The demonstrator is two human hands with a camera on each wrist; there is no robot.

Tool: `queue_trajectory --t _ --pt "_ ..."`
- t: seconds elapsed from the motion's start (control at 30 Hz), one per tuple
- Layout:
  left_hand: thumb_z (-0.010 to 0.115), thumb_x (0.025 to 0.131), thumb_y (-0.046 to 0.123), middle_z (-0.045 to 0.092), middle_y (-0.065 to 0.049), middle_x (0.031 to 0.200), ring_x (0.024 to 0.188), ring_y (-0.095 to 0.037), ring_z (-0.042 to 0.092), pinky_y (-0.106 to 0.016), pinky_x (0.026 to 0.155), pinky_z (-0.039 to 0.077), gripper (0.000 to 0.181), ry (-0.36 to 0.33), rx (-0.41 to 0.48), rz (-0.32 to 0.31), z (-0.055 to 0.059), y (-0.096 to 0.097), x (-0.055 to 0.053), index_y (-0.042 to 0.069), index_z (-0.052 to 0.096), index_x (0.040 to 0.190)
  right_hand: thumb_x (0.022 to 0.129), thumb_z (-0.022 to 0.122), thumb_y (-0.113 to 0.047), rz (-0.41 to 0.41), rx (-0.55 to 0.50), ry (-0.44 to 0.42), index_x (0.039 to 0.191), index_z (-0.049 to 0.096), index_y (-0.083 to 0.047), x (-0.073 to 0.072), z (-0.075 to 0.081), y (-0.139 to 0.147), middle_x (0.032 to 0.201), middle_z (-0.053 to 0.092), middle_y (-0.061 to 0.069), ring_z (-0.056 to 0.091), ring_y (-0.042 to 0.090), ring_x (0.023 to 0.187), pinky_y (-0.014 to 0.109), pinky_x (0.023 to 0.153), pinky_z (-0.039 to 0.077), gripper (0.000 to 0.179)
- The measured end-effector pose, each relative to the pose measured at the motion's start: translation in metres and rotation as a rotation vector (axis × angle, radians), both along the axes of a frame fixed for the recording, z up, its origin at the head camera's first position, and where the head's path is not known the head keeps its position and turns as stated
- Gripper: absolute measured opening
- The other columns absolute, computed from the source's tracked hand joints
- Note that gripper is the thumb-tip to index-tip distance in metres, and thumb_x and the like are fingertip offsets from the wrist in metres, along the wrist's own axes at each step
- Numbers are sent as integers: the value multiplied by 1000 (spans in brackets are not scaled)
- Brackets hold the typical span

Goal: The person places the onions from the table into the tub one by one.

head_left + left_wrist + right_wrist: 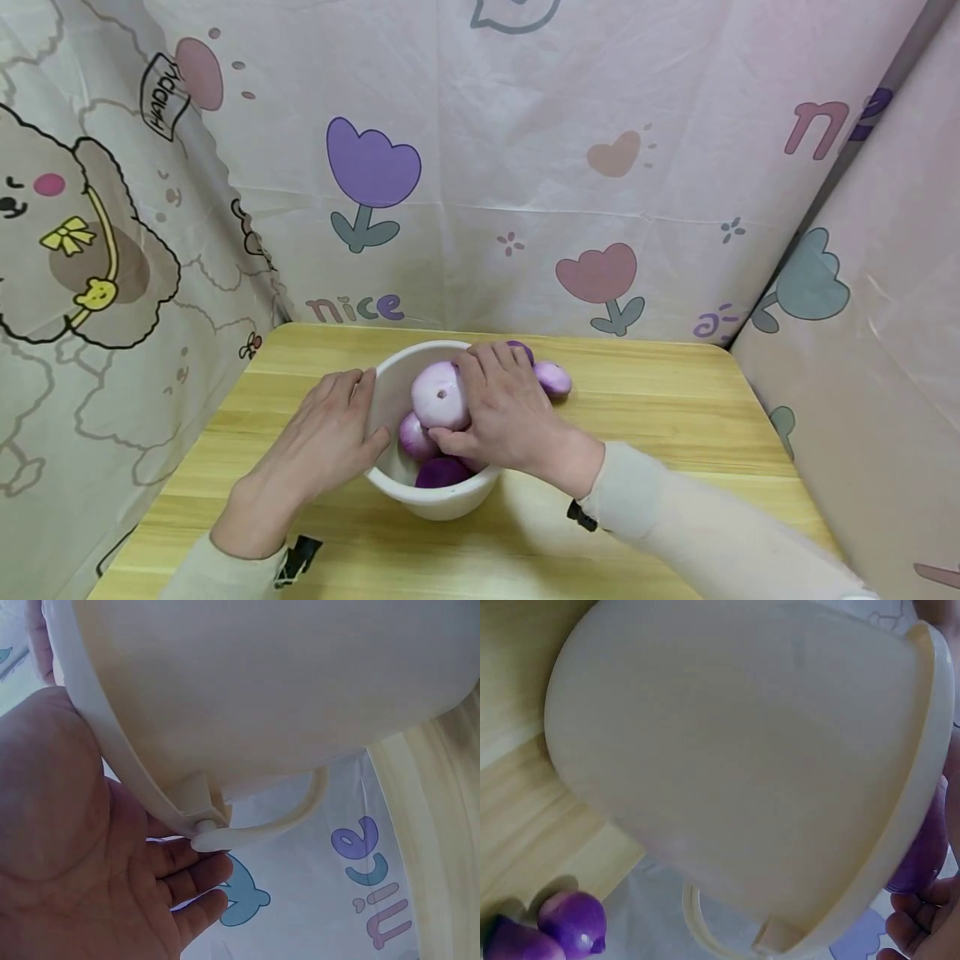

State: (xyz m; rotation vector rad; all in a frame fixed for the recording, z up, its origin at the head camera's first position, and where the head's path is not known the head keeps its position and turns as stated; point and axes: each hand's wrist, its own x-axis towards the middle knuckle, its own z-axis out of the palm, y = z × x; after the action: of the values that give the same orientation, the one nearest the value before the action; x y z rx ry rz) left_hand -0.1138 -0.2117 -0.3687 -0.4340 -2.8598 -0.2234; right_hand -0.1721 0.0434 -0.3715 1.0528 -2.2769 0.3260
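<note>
A white bucket [438, 498] stands on the table with several purple onions inside. My right hand [510, 408] grips a pale purple onion [440, 397] over the bucket's mouth, thumb below it and fingers over its far side. Beneath it inside lie another light onion [417, 437] and a dark purple onion [441, 472]. My left hand [322, 429] holds the bucket's left rim, its thumb over the edge. In the left wrist view, the fingers [196, 879] of that hand curl beside the handle's hinge [206, 826]. The right wrist view shows the held onion [921, 851] partly hidden behind the rim.
Behind the bucket to the right, a light onion [553, 379] and a dark onion [521, 350] lie on the wooden table [637, 517]. The bucket's handle [300, 814] hangs on its far side. Printed cloth [480, 167] walls in the table's back and sides.
</note>
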Motion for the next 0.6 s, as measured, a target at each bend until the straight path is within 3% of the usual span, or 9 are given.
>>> queue_trajectory --t 0.17,0.37,0.6 --pt "71 94 31 55 -35 143 135 -49 50 -63 117 40 76 -4 6 0 -1 0 0 -16 47 149 78 74 -69 11 58 2 127 59 -6 4 -6 -5 117 62 10 56 29 104 42 85 49 81" --pt "71 95 30 54 -35 144 136 -49 49 -63 119 39 76 -19 15 10 -1 0 0 -15 45 150 82 71 -72 24 111 -29 129 60 -4 6 -10 -7 122 63 12 59 30 115 45 97 49 83" --pt "69 96 29 53 -35 146 137 -49 48 -63 119 39 75 -25 18 12 -2 -1 0 -15 45 150 83 68 -74 22 189 -44 128 62 -5 5 -10 -8 120 66 11 60 29 117 44 100 50 82"
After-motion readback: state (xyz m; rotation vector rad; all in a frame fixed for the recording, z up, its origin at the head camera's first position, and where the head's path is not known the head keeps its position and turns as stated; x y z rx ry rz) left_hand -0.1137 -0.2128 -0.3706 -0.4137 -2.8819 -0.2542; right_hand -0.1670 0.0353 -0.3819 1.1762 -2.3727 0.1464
